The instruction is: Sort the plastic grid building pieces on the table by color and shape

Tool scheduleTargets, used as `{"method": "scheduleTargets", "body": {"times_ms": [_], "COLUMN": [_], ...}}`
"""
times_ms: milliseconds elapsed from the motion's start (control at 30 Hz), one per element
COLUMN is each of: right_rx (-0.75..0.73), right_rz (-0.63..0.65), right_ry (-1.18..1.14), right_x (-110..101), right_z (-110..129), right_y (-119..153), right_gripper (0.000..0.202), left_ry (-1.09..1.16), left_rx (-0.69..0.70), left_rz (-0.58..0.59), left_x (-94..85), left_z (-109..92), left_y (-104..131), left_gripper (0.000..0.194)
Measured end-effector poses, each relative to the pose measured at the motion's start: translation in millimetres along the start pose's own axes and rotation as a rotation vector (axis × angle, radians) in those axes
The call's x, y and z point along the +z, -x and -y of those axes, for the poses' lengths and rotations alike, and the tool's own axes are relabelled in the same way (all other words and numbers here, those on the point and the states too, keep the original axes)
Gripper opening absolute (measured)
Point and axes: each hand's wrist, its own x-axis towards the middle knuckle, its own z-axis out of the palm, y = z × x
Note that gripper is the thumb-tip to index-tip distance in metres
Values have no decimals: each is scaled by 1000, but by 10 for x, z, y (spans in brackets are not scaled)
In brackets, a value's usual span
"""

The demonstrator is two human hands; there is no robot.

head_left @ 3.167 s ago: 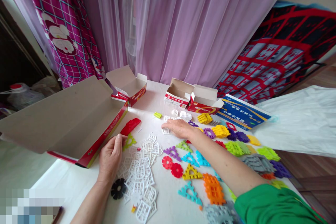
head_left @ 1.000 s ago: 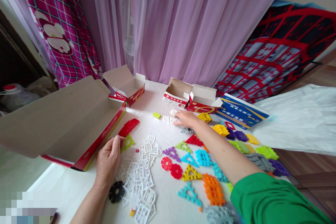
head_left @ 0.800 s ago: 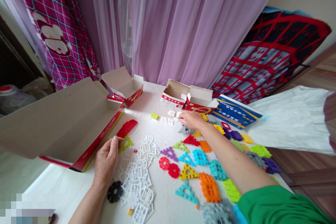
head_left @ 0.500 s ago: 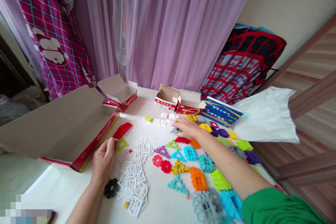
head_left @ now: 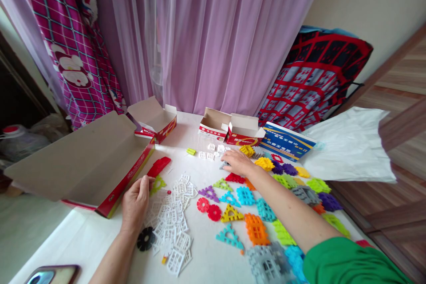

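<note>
My left hand [head_left: 135, 202] rests on the table's left side with its fingers curled in a pinch. Anything inside that pinch is hidden. Right by its fingertips lie a yellow-green toothed building piece [head_left: 159, 183] and a red curved piece [head_left: 159, 167]. Many white lattice window pieces [head_left: 171, 213] are heaped beside it, with a black notched disc [head_left: 145, 239] near the wrist. Farther back, my right hand [head_left: 238, 162] closes over a grey building piece [head_left: 225, 165], which is mostly covered. Small white window pieces [head_left: 207, 156] sit just beyond its fingers.
A large open carton [head_left: 109, 195] stands on the left, with smaller open boxes [head_left: 213, 132] along the back. Coloured building tiles [head_left: 256, 228] cover the right side, near a blue box [head_left: 288, 141] and a white bag [head_left: 353, 146]. A phone [head_left: 53, 274] lies at front left.
The view has shifted slightly, so the table appears farther right and more of the phone shows. Both hands stay in nearly the same places; the right hand now covers more of the grey piece.
</note>
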Motion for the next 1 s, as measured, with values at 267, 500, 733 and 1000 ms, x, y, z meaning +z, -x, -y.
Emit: {"method": "scheduleTargets", "body": {"times_ms": [267,500,733,1000], "right_rx": [-17,-62,-4,-69], "right_rz": [-187,-371,-589,-647], "right_ry": [-87,-240,-454,-678], "right_x": [-266,-379,-360,142], "right_z": [291,670,1219,1903], "right_y": [577,1174,1566,1836], "right_gripper": [25,23,24,24], "left_ry": [-161,-724,-1000,-1025], "left_rx": [178,351,358,360], "left_rz": [-17,314,476,344], "left_x": [-97,-342,88,115], "left_z": [-122,37,-76,-167], "left_y": [99,509,901,519], "left_gripper": [44,57,76,67]}}
